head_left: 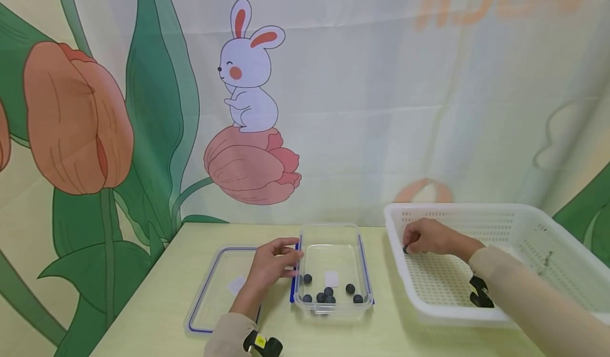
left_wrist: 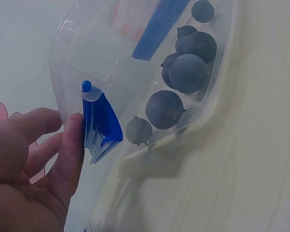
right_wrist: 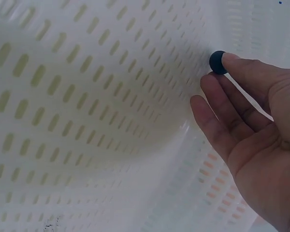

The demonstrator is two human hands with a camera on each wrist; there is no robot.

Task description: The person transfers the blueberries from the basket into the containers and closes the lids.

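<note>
In the head view, a clear plastic container [head_left: 329, 235] with blue side latches holds several dark, round blueberries [head_left: 350, 289]. My left hand [head_left: 272, 264] rests against its left side, fingers extended. The left wrist view shows fingertips touching the wall beside a blue latch [left_wrist: 101, 123], with blueberries [left_wrist: 187, 73] along the container's near end. My right hand [head_left: 431, 237] is inside the white perforated basket [head_left: 452, 314] near its left wall. Up close, the right hand [right_wrist: 253, 111] pinches one blueberry [right_wrist: 217, 63] between thumb and fingers, its other fingers loosely bent.
A clear lid with a blue seal [head_left: 209, 293] lies left of the container, partly behind my left forearm. The table [head_left: 147, 293] is pale yellow. Behind it hangs a printed curtain [head_left: 343, 108] with a rabbit and tulips.
</note>
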